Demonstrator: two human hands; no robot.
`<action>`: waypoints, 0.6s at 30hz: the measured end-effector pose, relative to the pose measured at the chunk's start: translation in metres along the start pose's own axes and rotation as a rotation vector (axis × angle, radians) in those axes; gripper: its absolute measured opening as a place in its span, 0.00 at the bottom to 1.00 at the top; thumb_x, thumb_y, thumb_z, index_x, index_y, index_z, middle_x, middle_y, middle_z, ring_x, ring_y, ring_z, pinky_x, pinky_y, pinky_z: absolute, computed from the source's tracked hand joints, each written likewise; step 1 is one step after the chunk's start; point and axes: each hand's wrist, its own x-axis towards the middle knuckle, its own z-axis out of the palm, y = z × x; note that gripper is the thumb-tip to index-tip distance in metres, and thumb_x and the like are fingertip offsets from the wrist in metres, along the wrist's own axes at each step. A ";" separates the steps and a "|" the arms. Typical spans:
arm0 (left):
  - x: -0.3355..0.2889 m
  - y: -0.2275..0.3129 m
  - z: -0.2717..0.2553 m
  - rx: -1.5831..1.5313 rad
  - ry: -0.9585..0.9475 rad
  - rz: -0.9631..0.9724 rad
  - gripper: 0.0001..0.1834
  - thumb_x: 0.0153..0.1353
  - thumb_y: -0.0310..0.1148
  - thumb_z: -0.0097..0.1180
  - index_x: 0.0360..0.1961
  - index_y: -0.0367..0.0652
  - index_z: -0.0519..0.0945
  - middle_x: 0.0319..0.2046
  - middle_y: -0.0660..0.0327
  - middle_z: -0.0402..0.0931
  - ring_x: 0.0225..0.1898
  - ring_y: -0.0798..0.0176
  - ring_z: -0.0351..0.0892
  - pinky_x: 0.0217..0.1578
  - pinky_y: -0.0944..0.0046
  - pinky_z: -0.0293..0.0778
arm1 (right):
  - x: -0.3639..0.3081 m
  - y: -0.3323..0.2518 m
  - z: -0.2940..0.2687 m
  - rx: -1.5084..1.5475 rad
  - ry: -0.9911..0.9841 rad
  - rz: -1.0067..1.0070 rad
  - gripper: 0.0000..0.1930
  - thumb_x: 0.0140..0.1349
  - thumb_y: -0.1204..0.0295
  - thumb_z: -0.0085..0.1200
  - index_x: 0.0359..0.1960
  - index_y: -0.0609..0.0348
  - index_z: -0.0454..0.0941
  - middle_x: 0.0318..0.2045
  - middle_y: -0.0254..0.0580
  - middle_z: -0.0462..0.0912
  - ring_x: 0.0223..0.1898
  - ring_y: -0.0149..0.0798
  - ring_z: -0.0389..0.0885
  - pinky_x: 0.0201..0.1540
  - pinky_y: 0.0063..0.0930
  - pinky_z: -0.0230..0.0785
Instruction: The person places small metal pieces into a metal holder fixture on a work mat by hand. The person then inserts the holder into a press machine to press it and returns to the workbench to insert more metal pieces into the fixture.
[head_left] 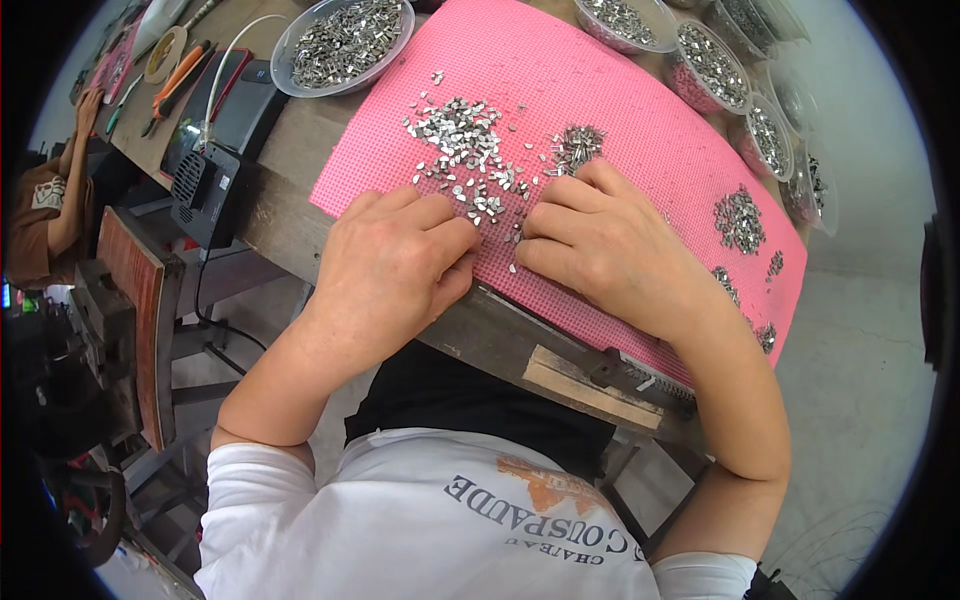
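Observation:
A pink textured mat covers the table in front of me. On it lies a loose heap of small flat silvery metal pieces, with strays trailing toward me. My left hand rests at the mat's near edge beside the strays, its fingers curled in and the thumb pressed to them. My right hand is bent over the mat, fingers closed, just below a small dark heap of metal pieces. Whatever either set of fingertips pinches is hidden or too small to name.
Clear tubs of metal pieces stand at the back left and along the right. More small heaps lie on the mat's right side. A black device, orange-handled pliers and a wooden stool are left, near another person's arm.

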 end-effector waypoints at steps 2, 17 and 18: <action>0.000 0.000 -0.001 0.007 -0.009 0.004 0.07 0.53 0.32 0.68 0.31 0.46 0.82 0.30 0.63 0.76 0.38 0.56 0.79 0.40 0.54 0.72 | 0.000 0.000 0.005 -0.030 0.094 -0.021 0.02 0.54 0.71 0.58 0.26 0.51 0.81 0.30 0.30 0.77 0.41 0.34 0.77 0.47 0.32 0.67; -0.003 0.004 0.007 -0.270 0.027 -0.124 0.07 0.56 0.27 0.66 0.34 0.41 0.79 0.29 0.60 0.76 0.33 0.54 0.79 0.34 0.55 0.74 | 0.006 -0.008 0.004 -0.068 -0.012 -0.051 0.05 0.58 0.69 0.55 0.34 0.54 0.79 0.34 0.34 0.75 0.41 0.36 0.75 0.48 0.33 0.66; -0.004 0.007 0.007 -0.382 0.034 -0.165 0.07 0.57 0.25 0.66 0.34 0.40 0.79 0.29 0.59 0.76 0.32 0.55 0.78 0.32 0.56 0.73 | 0.002 -0.008 0.007 -0.068 -0.006 -0.047 0.05 0.58 0.69 0.55 0.34 0.54 0.79 0.34 0.34 0.75 0.41 0.36 0.75 0.48 0.33 0.66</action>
